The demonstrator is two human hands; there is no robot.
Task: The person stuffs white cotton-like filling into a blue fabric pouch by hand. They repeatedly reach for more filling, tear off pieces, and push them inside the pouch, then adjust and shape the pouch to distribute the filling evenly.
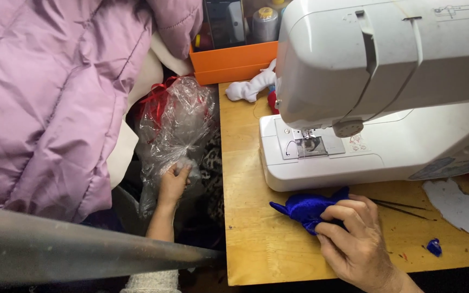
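Note:
My right hand [354,239] rests on the wooden table [251,217] and pinches a small piece of shiny blue fabric [306,207] just in front of the white sewing machine [375,92]. My left hand [172,182] reaches down off the table's left edge and grips a crumpled clear plastic bag [175,125] with red ribbon inside. The bag stands beside the table, below its top.
A lilac quilted jacket [44,97] fills the left side. An orange box [234,62] with thread spools sits behind the table, a white stuffed fabric shape [251,87] next to it. Dark tweezers [403,207], a blue scrap [434,247] and a grey fabric cut-out [460,209] lie at right.

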